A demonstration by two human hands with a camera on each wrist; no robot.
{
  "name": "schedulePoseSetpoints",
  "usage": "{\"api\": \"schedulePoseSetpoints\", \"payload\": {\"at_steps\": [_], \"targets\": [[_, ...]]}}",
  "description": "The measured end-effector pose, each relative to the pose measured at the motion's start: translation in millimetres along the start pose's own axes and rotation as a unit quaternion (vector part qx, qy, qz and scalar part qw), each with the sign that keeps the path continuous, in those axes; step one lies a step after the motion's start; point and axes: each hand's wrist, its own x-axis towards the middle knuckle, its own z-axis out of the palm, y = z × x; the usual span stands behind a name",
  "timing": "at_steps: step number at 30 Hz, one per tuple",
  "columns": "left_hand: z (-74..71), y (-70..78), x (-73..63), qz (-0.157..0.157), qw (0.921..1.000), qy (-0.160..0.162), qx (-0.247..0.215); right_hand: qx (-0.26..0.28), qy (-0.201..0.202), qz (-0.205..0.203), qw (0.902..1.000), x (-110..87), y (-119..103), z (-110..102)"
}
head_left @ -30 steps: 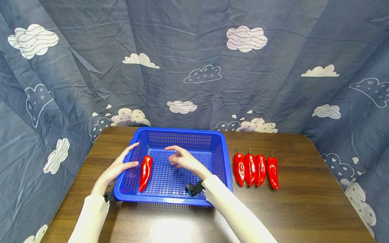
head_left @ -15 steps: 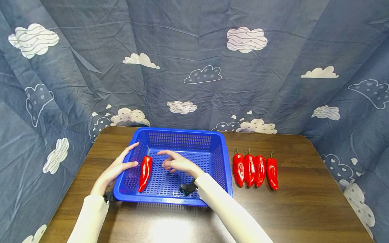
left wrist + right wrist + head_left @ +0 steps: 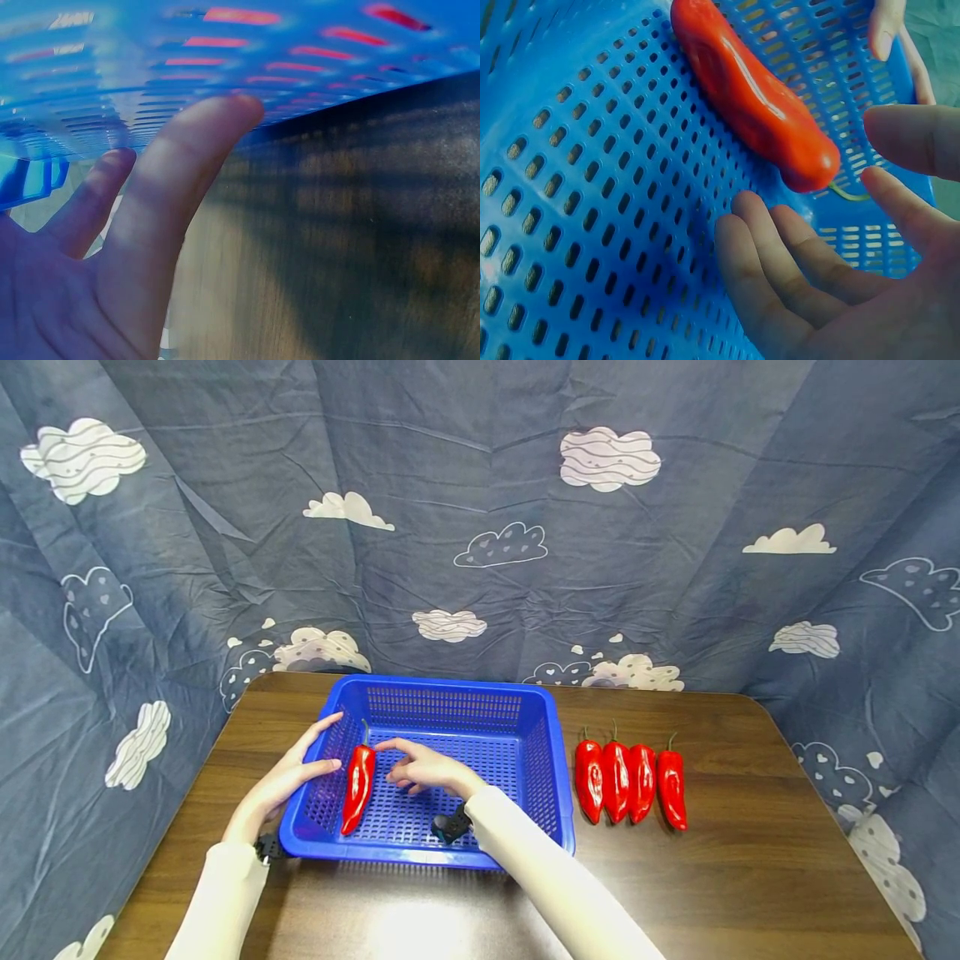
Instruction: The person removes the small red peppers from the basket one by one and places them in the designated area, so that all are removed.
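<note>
A blue slotted plastic basket [image 3: 420, 857] stands on the table, with one red pepper [image 3: 358, 789] lying inside near its left wall, green stem to the back. My left hand [image 3: 279, 783] grips the basket's left rim. In the left wrist view two digits [image 3: 195, 142] lie against the slotted outer wall, and red shows through the slots. My right hand [image 3: 431, 768] hovers inside the basket, just right of this pepper, fingers spread and holding nothing. The right wrist view shows a small gap between its fingertips [image 3: 746, 202] and the red pepper [image 3: 757, 97].
Several more red peppers [image 3: 617, 781] lie side by side on the wooden table [image 3: 750, 860], right of the basket; the rightmost pepper [image 3: 672, 789] is slightly apart. A dark curtain [image 3: 495, 460] with cloud prints hangs behind the table.
My right hand has moved left and slightly downward across the basket, close to the pepper inside. The left hand, the basket and the peppers have stayed in place.
</note>
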Motion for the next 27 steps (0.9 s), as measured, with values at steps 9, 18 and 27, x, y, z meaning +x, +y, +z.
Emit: {"api": "schedulePoseSetpoints", "payload": {"at_steps": [9,18,27], "targets": [[-0.4,0.9,-0.4,0.001,1.0,-0.002,0.005,-0.008,0.0,0.011,0.9999,9.5,-0.7,9.3],[1.2,1.5,0.5,0.006,0.9999,0.0,0.008,-0.022,0.005,0.018,0.9996,15.7,-0.2,17.4],[1.1,0.9,1.0,0.011,0.9999,-0.001,0.003,-0.027,0.0,0.018,0.9995,21.6,-2.9,26.2]]}}
